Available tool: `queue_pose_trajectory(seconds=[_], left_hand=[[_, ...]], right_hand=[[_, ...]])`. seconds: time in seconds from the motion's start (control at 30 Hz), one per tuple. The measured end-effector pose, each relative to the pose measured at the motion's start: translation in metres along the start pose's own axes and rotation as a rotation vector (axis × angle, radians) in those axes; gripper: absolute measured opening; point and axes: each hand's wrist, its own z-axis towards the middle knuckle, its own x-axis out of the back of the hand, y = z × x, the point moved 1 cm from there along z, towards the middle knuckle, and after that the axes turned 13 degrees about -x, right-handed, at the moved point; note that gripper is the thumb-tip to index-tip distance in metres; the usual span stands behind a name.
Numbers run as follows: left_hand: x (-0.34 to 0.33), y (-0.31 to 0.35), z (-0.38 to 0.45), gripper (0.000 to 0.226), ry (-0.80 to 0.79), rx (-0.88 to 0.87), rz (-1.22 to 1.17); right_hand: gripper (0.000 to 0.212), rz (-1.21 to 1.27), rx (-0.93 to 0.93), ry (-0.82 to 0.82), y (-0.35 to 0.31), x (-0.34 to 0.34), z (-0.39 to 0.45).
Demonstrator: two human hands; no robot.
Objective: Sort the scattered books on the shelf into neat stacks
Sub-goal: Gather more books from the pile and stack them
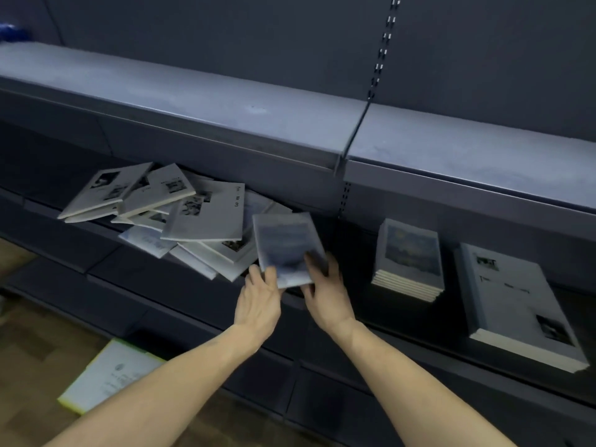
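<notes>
My right hand (325, 291) pinches the lower right corner of a thin blue book (287, 250), with the thumb on the cover and the other fingers hidden under it. My left hand (258, 301) touches the lower left edge of the same book; its fingers are a little bent, but I cannot tell if they really grip. The book is blurred and it is in the air just in front of the shelf (419, 321), between the messy pile (180, 214) on the left and the small stack (408, 262) on the right. I judge that it is light and quite stiff, with a smooth cover that can slip, so it is better to hold it at both long edges and not only at one corner. Further right lies a stack of big white books (516, 304). Down on the floor there is one more book (109, 375).
</notes>
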Motion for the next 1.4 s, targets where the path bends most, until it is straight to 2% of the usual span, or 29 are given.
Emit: queue_pose_trajectory(seconds=[0.2, 0.33, 0.5, 0.6, 0.67, 0.77, 0.93, 1.07, 1.23, 1.4], left_hand=[[0.001, 0.070, 0.017, 0.062, 0.025, -0.108, -0.073], [-0.011, 0.115, 0.021, 0.063, -0.095, -0.145, -0.189], [-0.018, 0.163, 0.049, 0.056, -0.192, -0.254, -0.160], [-0.025, 0.182, 0.063, 0.060, -0.204, -0.296, -0.208], [-0.030, 0.193, 0.068, 0.064, -0.225, -0.339, -0.142], [-0.033, 0.203, 0.073, 0.062, -0.262, -0.292, -0.160], [-0.034, 0.200, 0.094, 0.067, -0.277, -0.274, -0.265], [-0.031, 0.194, 0.110, 0.060, -0.350, -0.255, -0.395], [-0.032, 0.191, 0.128, 0.046, -0.374, -0.257, -0.357], [-0.041, 0.188, 0.137, 0.044, -0.347, -0.220, -0.337]], right_hand=[[0.080, 0.000, -0.014, 0.123, 0.060, 0.050, -0.026], [0.087, -0.037, -0.039, 0.154, 0.096, 0.080, -0.043], [0.078, -0.031, -0.166, 0.218, 0.135, 0.111, -0.049], [0.069, -0.017, -0.239, 0.224, 0.154, 0.124, -0.050], [0.061, -0.067, -0.259, 0.188, 0.166, 0.131, -0.048], [0.057, -0.106, -0.306, 0.159, 0.177, 0.134, -0.041], [0.058, -0.101, -0.369, 0.200, 0.184, 0.126, -0.033], [0.063, 0.007, -0.445, 0.211, 0.188, 0.125, -0.021], [0.065, 0.008, -0.489, 0.191, 0.191, 0.129, -0.001], [0.055, 0.004, -0.496, 0.171, 0.188, 0.124, 0.016]])
